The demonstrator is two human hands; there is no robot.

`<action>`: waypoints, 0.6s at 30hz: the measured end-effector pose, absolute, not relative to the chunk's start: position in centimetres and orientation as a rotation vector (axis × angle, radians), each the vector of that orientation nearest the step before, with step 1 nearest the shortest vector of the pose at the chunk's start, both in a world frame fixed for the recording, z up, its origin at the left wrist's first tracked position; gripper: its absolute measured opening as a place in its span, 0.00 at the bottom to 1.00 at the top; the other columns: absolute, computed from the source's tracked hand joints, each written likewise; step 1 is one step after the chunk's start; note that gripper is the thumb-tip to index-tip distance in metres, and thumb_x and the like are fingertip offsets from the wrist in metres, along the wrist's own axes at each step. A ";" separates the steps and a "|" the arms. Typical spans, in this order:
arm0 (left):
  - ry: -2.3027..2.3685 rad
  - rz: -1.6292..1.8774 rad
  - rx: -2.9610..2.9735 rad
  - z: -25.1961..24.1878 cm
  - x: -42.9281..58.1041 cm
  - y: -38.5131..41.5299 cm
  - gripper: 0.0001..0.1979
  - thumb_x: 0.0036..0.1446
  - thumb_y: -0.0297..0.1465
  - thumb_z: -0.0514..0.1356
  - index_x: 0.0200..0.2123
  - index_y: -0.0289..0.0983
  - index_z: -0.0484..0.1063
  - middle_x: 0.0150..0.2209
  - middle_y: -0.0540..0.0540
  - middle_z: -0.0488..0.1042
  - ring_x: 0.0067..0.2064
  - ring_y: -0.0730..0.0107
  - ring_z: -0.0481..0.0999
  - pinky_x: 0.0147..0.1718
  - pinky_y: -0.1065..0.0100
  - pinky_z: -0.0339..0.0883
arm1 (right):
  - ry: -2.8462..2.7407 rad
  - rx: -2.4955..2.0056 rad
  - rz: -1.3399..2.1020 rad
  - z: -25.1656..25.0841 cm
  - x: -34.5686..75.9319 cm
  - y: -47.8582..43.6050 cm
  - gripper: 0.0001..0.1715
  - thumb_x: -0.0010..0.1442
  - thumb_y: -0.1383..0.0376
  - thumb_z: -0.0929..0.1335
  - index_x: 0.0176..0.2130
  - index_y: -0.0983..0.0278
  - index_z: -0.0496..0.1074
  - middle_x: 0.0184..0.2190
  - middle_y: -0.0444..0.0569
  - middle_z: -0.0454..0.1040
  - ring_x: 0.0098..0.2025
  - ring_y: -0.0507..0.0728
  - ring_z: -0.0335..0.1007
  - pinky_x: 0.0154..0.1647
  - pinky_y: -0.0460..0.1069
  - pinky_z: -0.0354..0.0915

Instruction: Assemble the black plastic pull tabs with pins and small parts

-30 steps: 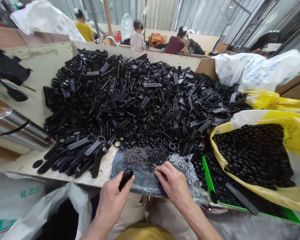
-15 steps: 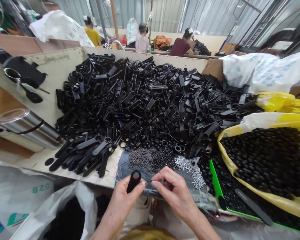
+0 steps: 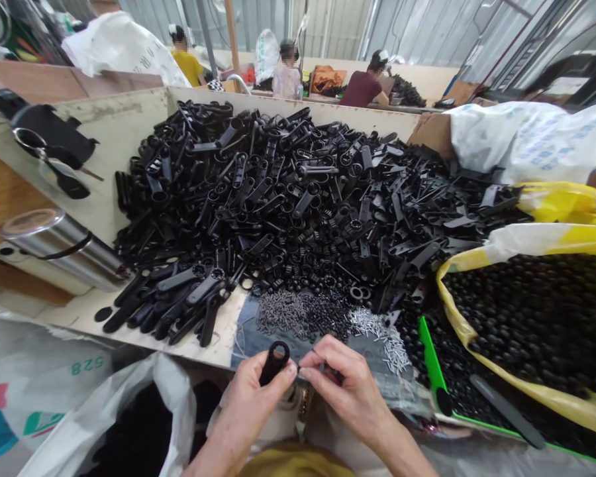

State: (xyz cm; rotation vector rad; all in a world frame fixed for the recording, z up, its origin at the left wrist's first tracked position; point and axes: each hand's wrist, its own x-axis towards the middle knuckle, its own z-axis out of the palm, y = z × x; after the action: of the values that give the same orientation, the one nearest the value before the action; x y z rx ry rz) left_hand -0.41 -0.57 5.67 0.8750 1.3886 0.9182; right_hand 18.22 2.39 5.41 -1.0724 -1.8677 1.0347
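Note:
My left hand [image 3: 253, 394] is closed around a black plastic handle [image 3: 271, 368] whose round ring end points up above the thumb. Close beside that thumb, my right hand [image 3: 350, 381] is closed in a pinch, its fingertips at the handle's side. A tiny dark piece seems to be between them, too small to name. More dark bits show under its curled fingers. Just beyond both hands, a blue-grey cloth [image 3: 246, 334] bears small grey pieces [image 3: 278, 313], tiny black pieces [image 3: 325, 317] and silver pins [image 3: 395, 348].
A large heap of black plastic parts [image 3: 258, 179] fills the bench. Finished-looking handles [image 3: 179, 298] lie at left near a steel flask [image 3: 64, 242]. A yellow-edged sack of black balls [image 3: 531, 318] and a green tray [image 3: 431, 361] stand at right. Three people sit behind.
My right fingertips have come in against the left thumb, closing the small gap. The handle has shifted slightly right and down with my left hand. The view has moved a little.

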 end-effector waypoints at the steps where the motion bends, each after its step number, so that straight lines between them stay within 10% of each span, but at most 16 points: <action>1: 1.384 0.924 0.861 5.6 -0.4 -0.6 0.17 0.54 0.45 0.69 0.32 0.36 0.78 0.30 0.49 0.75 0.33 0.69 0.66 0.34 0.70 0.62 | -1.872 -1.066 1.036 5.4 18.3 2.4 0.10 0.69 0.61 0.70 0.37 0.62 0.79 0.30 0.46 0.73 0.30 0.53 0.67 0.30 0.47 0.63; 8: 1.308 0.842 0.631 7.0 0.2 -0.5 0.23 0.44 0.49 0.74 0.31 0.36 0.73 0.19 0.61 0.57 0.21 0.82 0.43 0.19 0.73 0.38 | -1.837 -1.039 1.034 5.4 18.4 2.1 0.10 0.69 0.61 0.71 0.37 0.61 0.81 0.30 0.46 0.75 0.31 0.54 0.70 0.31 0.48 0.64; 18: 1.048 0.845 0.046 6.6 1.4 -0.6 0.29 0.32 0.38 0.80 0.23 0.40 0.60 0.11 0.64 0.57 0.14 0.87 0.48 0.17 0.76 0.40 | -1.750 -1.096 0.886 4.8 18.2 1.0 0.12 0.68 0.59 0.71 0.37 0.62 0.83 0.25 0.45 0.70 0.26 0.54 0.67 0.26 0.47 0.63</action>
State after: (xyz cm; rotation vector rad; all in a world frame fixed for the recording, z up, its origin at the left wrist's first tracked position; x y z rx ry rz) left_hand 1.37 -0.64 6.60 0.0459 1.0483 0.8452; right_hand 18.19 0.97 4.80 -1.0957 -1.7503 0.8865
